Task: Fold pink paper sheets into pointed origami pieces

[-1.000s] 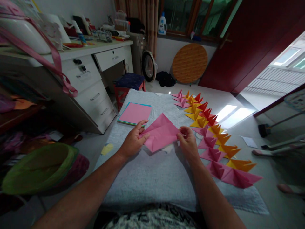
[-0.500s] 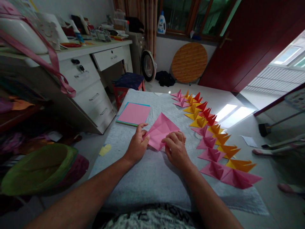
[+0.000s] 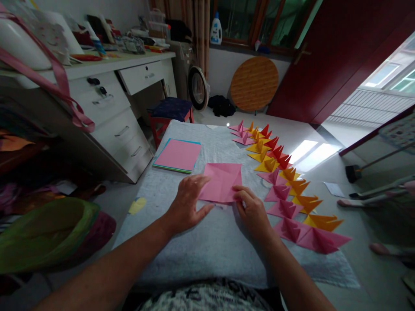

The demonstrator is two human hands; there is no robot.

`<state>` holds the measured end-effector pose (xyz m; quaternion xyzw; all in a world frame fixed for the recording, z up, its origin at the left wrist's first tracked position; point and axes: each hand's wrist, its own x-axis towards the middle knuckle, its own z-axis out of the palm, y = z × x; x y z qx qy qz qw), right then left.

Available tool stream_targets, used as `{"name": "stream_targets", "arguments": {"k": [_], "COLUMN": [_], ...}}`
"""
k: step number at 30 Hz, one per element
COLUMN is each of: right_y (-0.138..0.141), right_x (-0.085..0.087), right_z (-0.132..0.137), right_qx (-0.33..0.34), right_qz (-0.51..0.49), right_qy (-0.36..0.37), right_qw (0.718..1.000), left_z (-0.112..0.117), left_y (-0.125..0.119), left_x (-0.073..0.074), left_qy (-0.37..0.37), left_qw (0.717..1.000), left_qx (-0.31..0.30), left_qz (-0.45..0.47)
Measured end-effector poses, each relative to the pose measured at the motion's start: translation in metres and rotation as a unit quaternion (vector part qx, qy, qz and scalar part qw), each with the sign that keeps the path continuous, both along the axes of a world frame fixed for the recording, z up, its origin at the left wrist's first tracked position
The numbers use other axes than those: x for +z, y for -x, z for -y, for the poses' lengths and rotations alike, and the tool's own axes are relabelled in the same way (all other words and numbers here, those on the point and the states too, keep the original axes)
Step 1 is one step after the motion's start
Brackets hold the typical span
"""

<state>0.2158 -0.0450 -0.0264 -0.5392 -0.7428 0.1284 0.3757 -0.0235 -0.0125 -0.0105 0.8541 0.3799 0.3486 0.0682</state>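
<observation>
Here, creased pink paper square (image 3: 223,181) — left hand (image 3: 189,204) splayed flat on it, right hand (image 3: 253,212) pinching its corner.

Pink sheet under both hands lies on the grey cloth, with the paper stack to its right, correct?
No. The head view shows the paper stack to the left of the pink sheet; folded pieces line its right. The left hand and right hand do touch it on the grey cloth.

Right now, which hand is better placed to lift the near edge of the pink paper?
Probably the right hand: it already touches the near right corner of the pink paper. The left hand lies flat across the paper's left edge, pinning it down.
</observation>
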Motion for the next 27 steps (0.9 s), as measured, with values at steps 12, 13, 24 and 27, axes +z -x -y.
{"name": "stream_targets", "arguments": {"k": [12,13,24,27], "right_y": [-0.009,-0.009,0.000,0.000], "right_x": [-0.003,-0.003,0.001,0.001], "right_z": [-0.007,-0.006,0.016,0.015], "right_qx": [0.045,0.052,-0.026,-0.017], "right_qz": [-0.111,-0.101,0.148,0.146], "right_qy": [0.076,0.082,-0.009,-0.001], "right_qw": [0.990,0.990,0.989,0.989], "left_z": [-0.009,-0.008,0.005,0.004], "left_y": [0.004,0.003,-0.012,-0.011], "left_x": [0.001,0.002,0.000,0.001], "left_qy": [-0.035,-0.030,-0.077,-0.073], "left_qw": [0.990,0.989,0.974,0.975], "left_qx": [-0.115,-0.126,-0.168,-0.154], "left_qz": [-0.072,-0.075,-0.130,-0.143]}}
